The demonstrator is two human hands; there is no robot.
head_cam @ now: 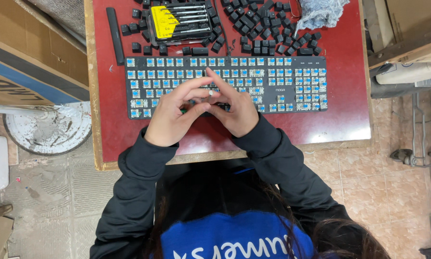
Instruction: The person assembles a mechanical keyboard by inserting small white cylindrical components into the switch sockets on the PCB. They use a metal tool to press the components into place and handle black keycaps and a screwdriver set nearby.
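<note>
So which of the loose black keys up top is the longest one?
The long thin bar at the far left, lying apart from the pile beside the screwdriver case. All the other keycaps are small squarish blocks or short bars.

A yellow-and-black box of little screwdrivers (179,21), a crinkly clear plastic bag (321,12), and a round white metal lid (47,129) on the floor.

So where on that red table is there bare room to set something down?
Bare red table lies right of the keyboard up to the table edge, and in a strip left of it. Another strip runs along the near edge in front of it. The far side is crowded: loose keycaps, a screwdriver set and a crumpled bag. Both hands cover the keyboard's middle.
</note>
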